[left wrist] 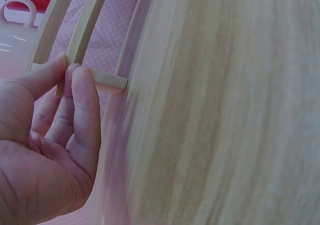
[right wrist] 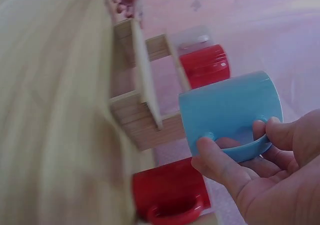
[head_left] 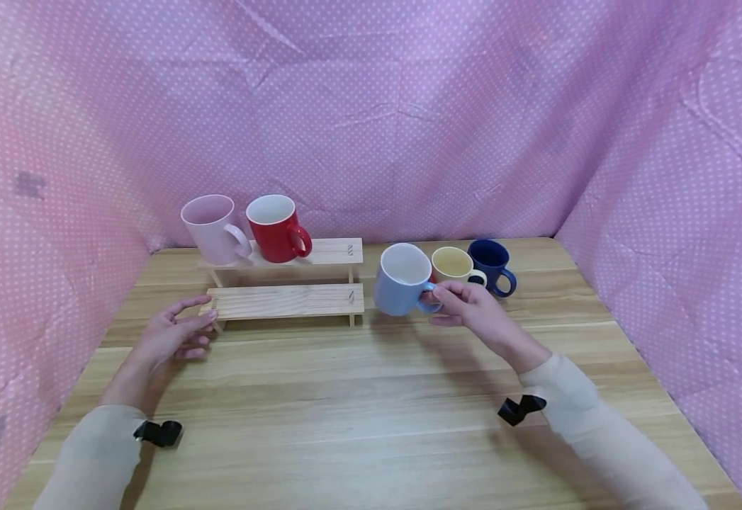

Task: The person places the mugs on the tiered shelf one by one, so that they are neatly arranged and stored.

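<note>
My right hand (head_left: pixel 473 312) grips the handle of a light blue mug (head_left: pixel 397 290), held upright above the table to the right of a two-step wooden rack (head_left: pixel 281 303). Thumb and fingers round that handle show in the right wrist view, with the mug (right wrist: pixel 230 110) in the air. At the rack's left end, my left hand (head_left: pixel 166 334) pinches the lower board (left wrist: pixel 82 35) between thumb and fingers. A pale pink mug (head_left: pixel 208 234) and a red mug (head_left: pixel 271 234) stand upright on the upper step. Nothing stands on the lower step.
Behind the blue mug stand a yellow mug (head_left: pixel 452 263) and a dark blue mug (head_left: pixel 489 258). Another red mug (right wrist: pixel 170 190), mostly hidden in the head view, is beside them. Pink dotted cloth (head_left: pixel 409 127) encloses the wooden table (head_left: pixel 345 425) at the back and sides.
</note>
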The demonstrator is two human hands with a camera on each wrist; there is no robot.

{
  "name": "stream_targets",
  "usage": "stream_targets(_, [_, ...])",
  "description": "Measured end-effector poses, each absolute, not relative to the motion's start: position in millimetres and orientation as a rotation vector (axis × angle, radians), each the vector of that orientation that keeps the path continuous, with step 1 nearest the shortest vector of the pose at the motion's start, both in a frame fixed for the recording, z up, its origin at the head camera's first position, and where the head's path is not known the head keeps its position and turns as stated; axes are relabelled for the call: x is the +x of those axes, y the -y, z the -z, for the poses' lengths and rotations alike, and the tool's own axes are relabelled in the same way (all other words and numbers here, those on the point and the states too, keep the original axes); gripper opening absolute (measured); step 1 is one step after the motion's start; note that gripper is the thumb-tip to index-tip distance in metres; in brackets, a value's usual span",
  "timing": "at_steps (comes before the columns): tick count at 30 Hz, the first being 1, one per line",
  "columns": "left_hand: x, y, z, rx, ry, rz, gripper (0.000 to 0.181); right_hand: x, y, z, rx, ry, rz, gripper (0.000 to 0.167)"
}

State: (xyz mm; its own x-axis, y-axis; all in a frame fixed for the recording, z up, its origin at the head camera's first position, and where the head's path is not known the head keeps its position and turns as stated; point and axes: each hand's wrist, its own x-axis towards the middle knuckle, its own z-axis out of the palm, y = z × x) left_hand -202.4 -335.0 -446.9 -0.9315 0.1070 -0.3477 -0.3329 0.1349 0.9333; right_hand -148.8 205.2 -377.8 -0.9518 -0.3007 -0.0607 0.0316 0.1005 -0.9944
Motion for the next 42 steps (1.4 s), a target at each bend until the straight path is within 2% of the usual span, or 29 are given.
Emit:
stream_targets(9, [-203.4, 336.8, 446.4, -0.222, -2.094, -1.849, 0.043, -171.0, -184.9, 343.5, -0.317, -2.141, 1.952, 0.043])
stream_targets(17, [-204.5, 338.6, 448.6, -0.236, -2.076, -1.855, 0.043, -192.3, -160.8, 327.7, -0.323, -2.137, 1.956, 0.044])
stream_targets(27, [-200.8, 339.4, 446.6, -0.241, -2.102, -1.835, 0.041, -218.8, -125.8, 328.9, -0.283, -2.114, 2.043, 0.038])
stream_targets(34, [-203.8, 338.5, 448.1, -0.215, -2.129, -1.814, 0.051, -230.2, -111.2, 332.6, -0.273, -2.144, 2.044, 0.037])
stream_targets(42, [-202.7, 334.8, 447.0, -0.219, -2.107, -1.839, 0.053, -241.7, -104.1, 334.4, -0.221, -2.180, 1.988, 0.036])
